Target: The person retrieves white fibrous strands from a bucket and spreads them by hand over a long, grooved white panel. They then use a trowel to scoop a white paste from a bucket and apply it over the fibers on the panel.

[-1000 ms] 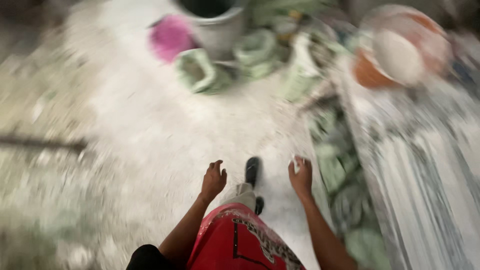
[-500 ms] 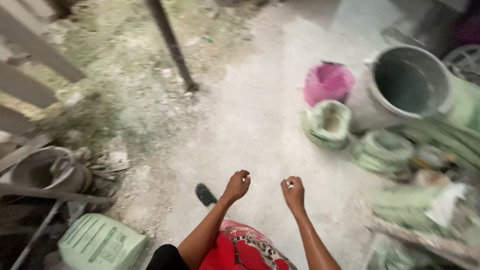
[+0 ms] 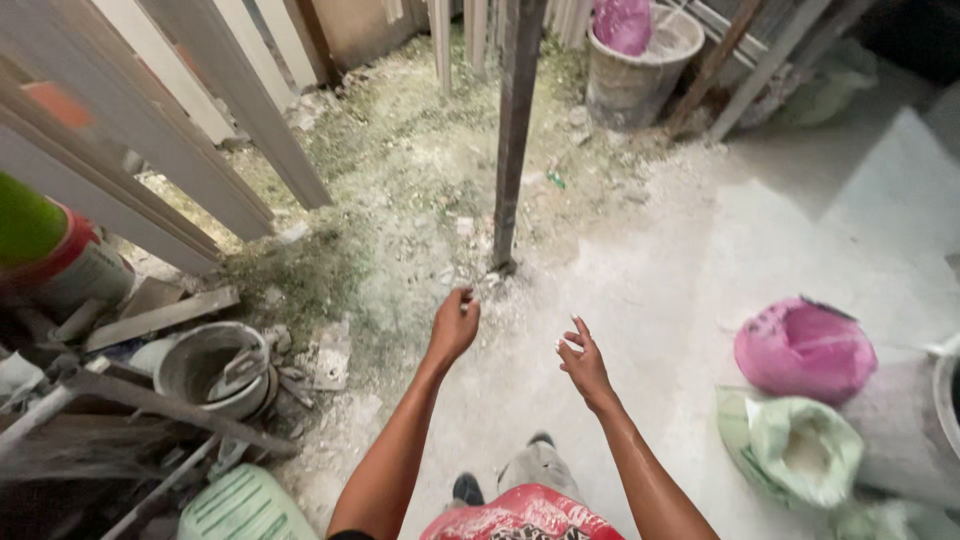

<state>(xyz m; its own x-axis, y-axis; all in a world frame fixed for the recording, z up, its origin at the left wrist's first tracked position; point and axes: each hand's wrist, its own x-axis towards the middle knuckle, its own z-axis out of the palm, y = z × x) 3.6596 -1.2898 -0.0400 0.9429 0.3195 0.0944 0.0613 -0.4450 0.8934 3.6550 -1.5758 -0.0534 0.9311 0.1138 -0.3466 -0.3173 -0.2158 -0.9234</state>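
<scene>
My left hand (image 3: pixel 455 325) hangs out in front of me with its fingers curled loosely and nothing in it. My right hand (image 3: pixel 583 362) is beside it, fingers spread and bare. Both hover above the dusty concrete floor (image 3: pixel 640 270), a little short of the foot of a dark upright metal pole (image 3: pixel 515 130). Neither hand touches anything. My foot in a dark shoe (image 3: pixel 467 488) and the red patterned cloth (image 3: pixel 520 515) I wear show at the bottom edge.
A pink bag (image 3: pixel 805 348) and an open green sack of white powder (image 3: pixel 805 447) lie at the right. A dirty bucket with a trowel (image 3: pixel 210 365) and scrap wood sit at the left. White boards (image 3: pixel 180 130) lean at the back left; a grey bucket (image 3: pixel 640 60) stands far back.
My view has swung left, away from the sacks and buckets toward the pole and boards. Both hands have stayed raised in front of me, holding nothing.
</scene>
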